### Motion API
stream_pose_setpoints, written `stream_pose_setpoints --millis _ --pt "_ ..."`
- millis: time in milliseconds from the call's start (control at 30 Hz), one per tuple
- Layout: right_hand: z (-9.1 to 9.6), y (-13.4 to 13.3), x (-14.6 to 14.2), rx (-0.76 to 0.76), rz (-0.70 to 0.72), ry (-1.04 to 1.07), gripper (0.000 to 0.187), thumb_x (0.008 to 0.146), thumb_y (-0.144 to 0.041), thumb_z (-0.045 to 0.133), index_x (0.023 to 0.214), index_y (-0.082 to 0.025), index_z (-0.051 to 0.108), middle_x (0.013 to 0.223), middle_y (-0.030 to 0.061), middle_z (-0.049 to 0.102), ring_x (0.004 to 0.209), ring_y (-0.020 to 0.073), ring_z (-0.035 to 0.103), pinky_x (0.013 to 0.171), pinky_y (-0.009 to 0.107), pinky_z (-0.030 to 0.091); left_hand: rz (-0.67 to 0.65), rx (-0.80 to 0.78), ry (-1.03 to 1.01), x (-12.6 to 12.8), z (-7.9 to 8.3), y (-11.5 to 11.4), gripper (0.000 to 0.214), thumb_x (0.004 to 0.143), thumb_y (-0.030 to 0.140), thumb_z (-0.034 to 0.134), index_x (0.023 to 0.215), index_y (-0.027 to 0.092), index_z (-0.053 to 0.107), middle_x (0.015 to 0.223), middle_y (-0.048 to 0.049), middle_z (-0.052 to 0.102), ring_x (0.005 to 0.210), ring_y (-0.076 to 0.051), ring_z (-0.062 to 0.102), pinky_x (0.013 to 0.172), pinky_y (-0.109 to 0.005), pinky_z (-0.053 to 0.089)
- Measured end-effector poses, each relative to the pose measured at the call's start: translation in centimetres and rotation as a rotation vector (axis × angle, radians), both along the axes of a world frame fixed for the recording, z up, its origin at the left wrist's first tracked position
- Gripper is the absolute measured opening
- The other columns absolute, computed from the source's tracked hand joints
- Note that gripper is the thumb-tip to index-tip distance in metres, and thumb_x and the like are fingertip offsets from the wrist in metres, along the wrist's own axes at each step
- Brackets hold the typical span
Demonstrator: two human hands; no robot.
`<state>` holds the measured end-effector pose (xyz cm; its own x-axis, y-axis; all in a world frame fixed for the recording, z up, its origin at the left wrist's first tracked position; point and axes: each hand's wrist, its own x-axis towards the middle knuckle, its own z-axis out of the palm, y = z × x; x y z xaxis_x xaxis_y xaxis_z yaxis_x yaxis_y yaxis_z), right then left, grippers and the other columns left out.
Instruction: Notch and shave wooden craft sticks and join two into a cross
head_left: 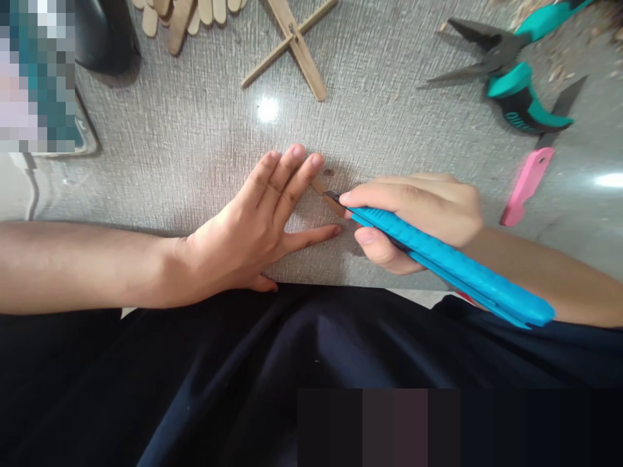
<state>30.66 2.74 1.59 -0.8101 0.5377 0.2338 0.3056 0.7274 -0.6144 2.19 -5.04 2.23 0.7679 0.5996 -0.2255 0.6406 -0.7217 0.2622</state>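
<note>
My right hand point(413, 211) is closed around a blue utility knife point(452, 263), its handle slanting down to the right. The short dark blade meets a wooden craft stick point(333, 205) on the table. My left hand point(253, 220) lies palm down with its fingers stretched out, three pointing up and one reaching right beside the stick. Part of the stick is hidden by the hands, so I cannot tell how much of it lies under my left fingers.
Two sticks joined in a cross point(306, 61) lie at the back, near a pile of craft sticks point(180, 23). On the right are teal-and-black pliers point(509, 55) and a pink-handled blade point(528, 185). A black rounded object point(107, 39) stands at the left.
</note>
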Motion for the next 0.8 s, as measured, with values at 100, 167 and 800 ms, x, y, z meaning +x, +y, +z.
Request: stream_pose_setpoints --millis 100,167,800 --pt "-0.1 0.1 -0.1 0.037 0.011 0.017 0.019 0.113 -0.028 0.06 0.132 -0.028 0.066 0.088 -0.0029 0.081 0.07 0.0173 0.079 0.069 0.031 0.07 -0.002 0.008 0.007 0.0 0.0 -0.1 0.114 0.11 0.08 0.046 0.194 0.022 -0.005 0.202 -0.0243 0.005 0.182 -0.062 0.012 0.139 -0.084 0.038" --pt "-0.2 0.0 -0.2 0.083 0.016 0.018 0.019 0.113 -0.028 0.059 0.131 -0.027 0.066 0.088 -0.0029 0.08 0.07 0.0165 0.078 0.068 0.03 0.069 -0.003 0.01 0.006 0.1 0.0 -0.1 0.115 0.11 0.08 0.047 0.194 0.022 -0.006 0.202 -0.0245 0.005 0.182 -0.062 0.011 0.139 -0.083 0.038" --pt "-0.7 -0.6 -0.4 0.243 0.074 0.028 0.027 0.108 -0.024 0.065 0.134 -0.022 0.068 0.09 0.0023 0.082 0.073 0.0183 0.077 0.063 0.031 0.066 0.005 0.04 0.022 0.2 -0.1 -0.5 0.119 0.112 0.076 0.05 0.19 0.018 -0.02 0.2 -0.0319 0.01 0.183 -0.062 0.016 0.141 -0.081 0.041"
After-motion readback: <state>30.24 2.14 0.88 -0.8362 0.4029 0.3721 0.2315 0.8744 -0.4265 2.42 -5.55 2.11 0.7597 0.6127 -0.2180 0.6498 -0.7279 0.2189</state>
